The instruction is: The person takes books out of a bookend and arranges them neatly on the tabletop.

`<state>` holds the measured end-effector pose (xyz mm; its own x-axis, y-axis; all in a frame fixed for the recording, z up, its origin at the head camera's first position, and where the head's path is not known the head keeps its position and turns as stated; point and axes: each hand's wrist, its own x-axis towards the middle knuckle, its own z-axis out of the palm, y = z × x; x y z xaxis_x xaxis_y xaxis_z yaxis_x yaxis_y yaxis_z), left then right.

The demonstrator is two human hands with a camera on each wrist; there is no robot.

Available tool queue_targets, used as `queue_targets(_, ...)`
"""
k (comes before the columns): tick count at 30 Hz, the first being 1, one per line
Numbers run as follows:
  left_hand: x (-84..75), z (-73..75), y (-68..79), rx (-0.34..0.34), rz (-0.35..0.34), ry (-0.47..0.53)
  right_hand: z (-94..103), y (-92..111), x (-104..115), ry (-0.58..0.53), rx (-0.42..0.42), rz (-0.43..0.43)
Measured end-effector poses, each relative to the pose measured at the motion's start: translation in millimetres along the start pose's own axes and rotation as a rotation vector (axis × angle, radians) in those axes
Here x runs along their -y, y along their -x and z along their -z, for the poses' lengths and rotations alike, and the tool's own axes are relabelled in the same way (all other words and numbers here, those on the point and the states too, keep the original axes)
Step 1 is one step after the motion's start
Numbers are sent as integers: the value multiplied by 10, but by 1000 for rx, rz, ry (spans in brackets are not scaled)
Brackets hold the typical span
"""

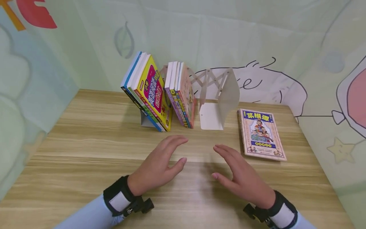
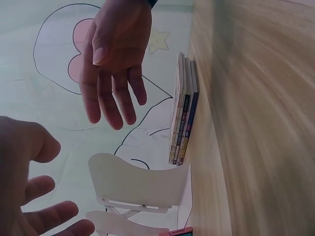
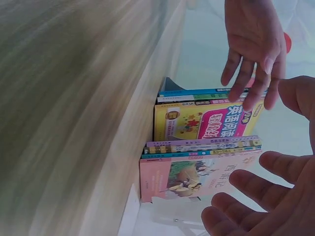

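Observation:
My left hand [image 1: 155, 167] is held over the table with fingers apart and nothing in them. Opposite it, my right hand [image 1: 244, 178] is likewise empty, palm turned toward the left one. Beyond the hands stands a white expandable book rack [image 1: 211, 116] with folding lattice bars. In its left section lean tall books, a yellow-covered book [image 1: 154, 92] in front. Next to them several smaller books stand upright, a pink-covered book [image 3: 197, 177] at their right side. A stack of books [image 1: 261, 133] lies flat right of the rack, a purple-and-cream cover on top.
The wooden table [image 1: 85, 152] meets a pale cartoon-printed curtain [image 1: 171, 35] at the back and both sides. At the rack's right end a tall white end plate [image 1: 231, 92] stands upright. Each wrist wears a black strap [image 1: 118, 195] with a small camera.

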<state>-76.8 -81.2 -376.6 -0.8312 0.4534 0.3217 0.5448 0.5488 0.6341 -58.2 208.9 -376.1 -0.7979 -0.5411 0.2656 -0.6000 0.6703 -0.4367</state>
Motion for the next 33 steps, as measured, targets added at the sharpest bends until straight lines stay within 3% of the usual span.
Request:
queue_targets(4, -15, 15, -130, -16, -35, -34, -23, 34, -49, -4, 4, -18)
queue_targets(12, 6, 164, -638, -110, -85, -203, 1, 124, -157, -11, 6, -78)
queue_targets(16, 26, 291, -874, -169, -74, -290, 12, 177, -184, -21, 17, -103)
queue_targets(19, 26, 352, -988, -173, -38, -332, 30, 211, -196, -29, 17, -124)
queue_targets(24, 45, 376, -1019, -145, 17, -351, 41, 232, -214, -25, 18, -120)
queue_targets(33, 48, 317, -950, -205, -41, -227, 26, 241, -228, -8, 35, -96)
